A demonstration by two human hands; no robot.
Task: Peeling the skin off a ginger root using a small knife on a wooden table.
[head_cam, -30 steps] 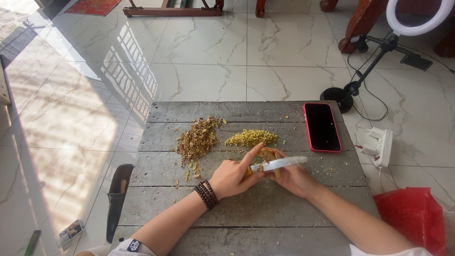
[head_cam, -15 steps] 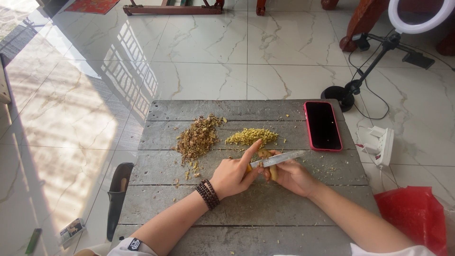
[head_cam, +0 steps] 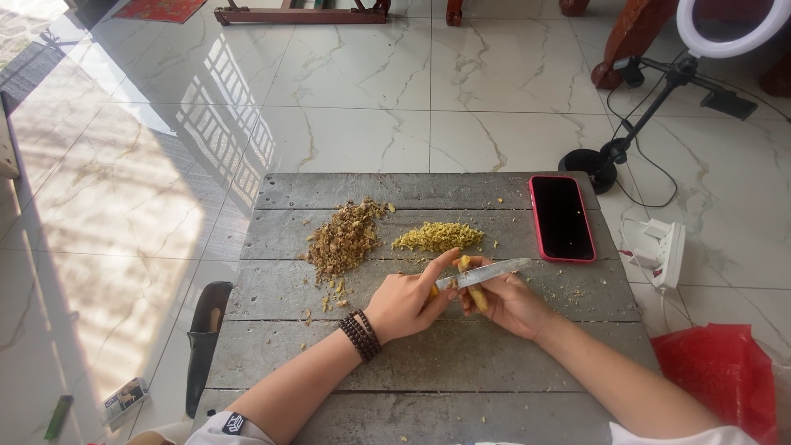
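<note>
The yellow root piece (head_cam: 475, 290) sits right between both hands, low-centre on the grey wooden board (head_cam: 428, 363), and it's pinched from both sides. The left hand (head_cam: 404, 303) comes in from about 7 o'clock, forearm angled across the planks, with a dark bead bracelet (head_cam: 360, 336) on the wrist. Its fingers are curled loosely and the thumb sticks out toward 2 o'clock, touching the knife (head_cam: 482, 274) and the root's near end. The right hand (head_cam: 507, 303) comes in from about 4 o'clock, fingers wrapped closed around the knife handle and the root together, so most of the root is hidden; just the yellow ends show. The pale blade lies almost flat, pointing toward 3 o'clock, across the top of the root.

Up the board at roughly 11 o'clock from the hands is a brownish peel heap (head_cam: 342, 239), and at 12 o'clock a smaller pile of yellow chopped bits (head_cam: 438, 236). A red-cased phone (head_cam: 561, 217) lies screen-up at about 1 o'clock, near the board's right edge. Off the board, a dark sheath (head_cam: 203, 338) rests on the marble floor at 9 o'clock.
</note>
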